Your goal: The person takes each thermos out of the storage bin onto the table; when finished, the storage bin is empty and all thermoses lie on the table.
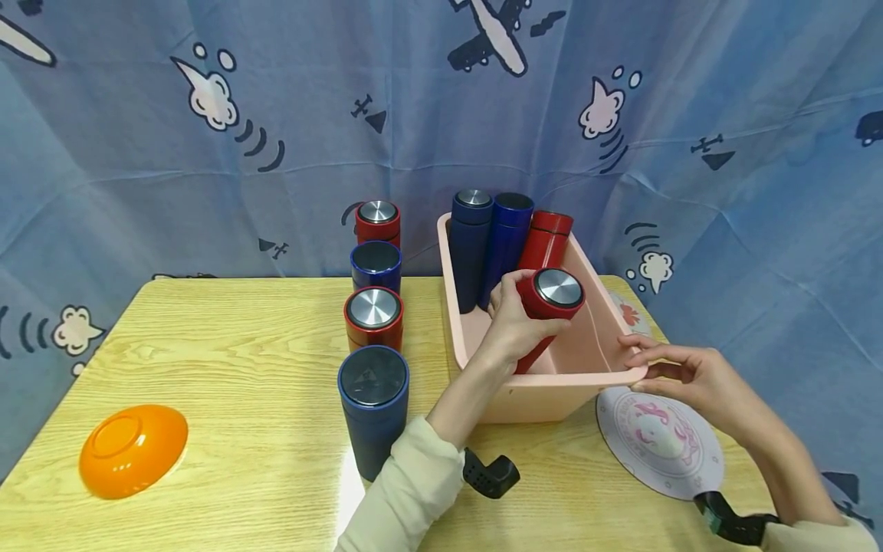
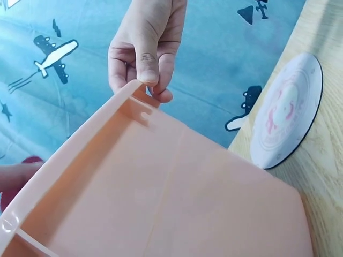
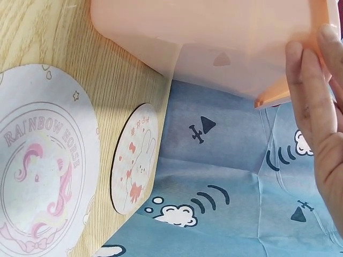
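In the head view my left hand (image 1: 513, 322) is wrapped round a red thermos (image 1: 549, 295) with a silver lid, tilted over the near part of a pink bin (image 1: 520, 399). My right hand (image 1: 679, 376) pinches the bin's near right corner, thumb and fingers on either side of the rim; the left wrist view shows this grip from below. Inside the bin, at the far end, stand a dark blue thermos (image 1: 471, 249), a bright blue thermos (image 1: 507, 245) and a leaning red thermos (image 1: 547, 241). The lower end of the held thermos is partly hidden by my left hand and wrist.
Left of the bin, a row of thermoses runs front to back: dark blue (image 1: 374, 414), red (image 1: 374, 318), blue (image 1: 375, 264), red (image 1: 378, 222). An orange bowl (image 1: 134, 451) lies upside down at left. Round mats (image 1: 658, 442) lie right of the bin.
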The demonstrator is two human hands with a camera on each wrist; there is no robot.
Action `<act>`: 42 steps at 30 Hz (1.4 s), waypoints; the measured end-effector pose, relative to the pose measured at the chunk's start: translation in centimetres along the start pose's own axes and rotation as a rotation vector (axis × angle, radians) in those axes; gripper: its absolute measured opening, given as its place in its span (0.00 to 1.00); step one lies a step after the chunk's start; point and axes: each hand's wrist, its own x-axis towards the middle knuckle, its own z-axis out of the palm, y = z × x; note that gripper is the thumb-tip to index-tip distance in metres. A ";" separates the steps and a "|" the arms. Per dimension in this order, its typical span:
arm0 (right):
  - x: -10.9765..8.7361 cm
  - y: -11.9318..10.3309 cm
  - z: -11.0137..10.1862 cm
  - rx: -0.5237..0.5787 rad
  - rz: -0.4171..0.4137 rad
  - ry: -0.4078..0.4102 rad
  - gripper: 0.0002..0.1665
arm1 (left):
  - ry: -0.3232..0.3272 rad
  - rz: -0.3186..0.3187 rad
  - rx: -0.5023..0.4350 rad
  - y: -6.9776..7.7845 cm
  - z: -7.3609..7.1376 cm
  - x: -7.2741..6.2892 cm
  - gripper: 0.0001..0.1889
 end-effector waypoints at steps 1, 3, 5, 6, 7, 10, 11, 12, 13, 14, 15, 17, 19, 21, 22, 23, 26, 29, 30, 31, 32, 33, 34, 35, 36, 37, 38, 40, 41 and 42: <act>0.0 0.0 0.0 0.000 0.001 0.000 0.18 | -0.007 0.011 -0.009 -0.1 0.0 0.0 0.40; 0.0 0.0 0.1 -0.001 0.001 0.002 0.17 | -0.024 0.031 -0.043 -0.1 0.0 0.0 0.40; 0.0 0.0 0.1 -0.006 -0.002 0.005 0.17 | -0.046 0.043 -0.075 -0.2 0.0 -0.1 0.43; 0.0 0.0 0.1 -0.008 -0.005 0.006 0.17 | -0.047 0.049 -0.067 -0.2 0.0 -0.1 0.44; 0.0 0.0 0.1 -0.009 -0.008 0.007 0.17 | -0.044 0.049 -0.046 -0.3 -0.1 -0.1 0.45; 0.0 0.0 0.1 -0.007 -0.008 0.006 0.17 | -0.038 0.045 0.043 -0.3 -0.2 -0.2 0.45; 0.0 0.0 0.1 -0.005 -0.006 0.006 0.17 | -0.042 0.042 0.062 -0.3 -0.3 -0.3 0.44; -0.1 0.0 0.1 -0.004 -0.004 0.007 0.17 | -0.052 0.045 0.067 -0.3 -0.3 -0.4 0.43; -0.1 0.0 0.1 -0.003 -0.003 0.007 0.17 | -0.068 0.050 0.056 -0.2 -0.4 -0.4 0.42; -0.1 0.0 0.1 0.000 -0.001 0.007 0.17 | -0.084 0.056 0.039 -0.2 -0.5 -0.5 0.41; -0.1 -0.1 0.1 0.002 -0.001 0.006 0.17 | -0.100 0.068 0.023 -0.2 -0.6 -0.5 0.41; -0.1 -0.1 0.1 0.008 -0.003 0.005 0.17 | -0.130 0.098 0.012 -0.3 -0.7 -0.6 0.42; -0.1 -0.2 0.2 0.009 0.000 0.005 0.17 | -0.150 0.130 0.032 -0.3 -0.9 -0.6 0.42; -0.1 -0.3 0.2 0.009 0.010 0.006 0.16 | -0.159 0.162 0.069 -0.3 -1.1 -0.7 0.42; -0.1 -0.4 0.2 0.007 0.016 0.008 0.16 | -0.162 0.173 0.086 -0.3 -1.2 -0.7 0.41; -0.1 -0.4 0.3 0.005 0.022 0.008 0.16 | -0.164 0.181 0.093 -0.3 -1.2 -0.7 0.41; -0.1 -0.6 0.3 0.005 0.032 0.007 0.16 | -0.144 0.193 0.090 -0.3 -1.3 -0.7 0.41; 0.0 -0.6 0.3 -0.001 0.025 0.006 0.16 | -0.106 0.207 0.055 -0.3 -1.2 -0.7 0.40; 0.0 -0.6 0.3 -0.003 0.023 0.007 0.15 | -0.090 0.218 0.047 -0.4 -1.2 -0.7 0.40; 0.1 -0.5 0.3 -0.007 0.022 0.007 0.15 | -0.079 0.235 0.040 -0.4 -1.2 -0.8 0.40; 0.1 -0.5 0.4 -0.009 0.019 0.008 0.16 | -0.073 0.257 0.040 -0.3 -1.1 -0.9 0.40; 0.1 -0.5 0.4 -0.010 0.016 0.008 0.16 | -0.070 0.283 0.047 -0.3 -1.0 -1.1 0.39; 0.1 -0.4 0.4 -0.011 0.011 0.010 0.16 | -0.068 0.311 0.058 -0.2 -0.9 -1.2 0.39; 0.2 -0.3 0.4 -0.008 0.005 0.010 0.16 | -0.067 0.339 0.071 -0.2 -0.9 -1.4 0.39; 0.2 -0.3 0.4 -0.003 0.001 0.010 0.16 | -0.068 0.361 0.080 -0.1 -0.8 -1.6 0.39; 0.2 -0.2 0.3 0.003 -0.005 0.008 0.16 | -0.070 0.379 0.087 0.0 -0.8 -1.8 0.39; 0.2 -0.1 0.3 0.007 -0.012 0.008 0.16 | -0.072 0.395 0.094 0.2 -0.7 -2.0 0.39; 0.1 0.0 0.2 0.015 -0.020 0.006 0.17 | -0.072 0.420 0.101 0.6 -0.7 -2.4 0.39; 0.1 0.1 0.2 0.021 -0.020 0.004 0.17 | -0.073 0.433 0.098 0.8 -0.7 -2.7 0.39; 0.0 0.1 0.1 0.027 -0.018 0.001 0.17 | -0.077 0.447 0.093 1.0 -0.7 -2.9 0.39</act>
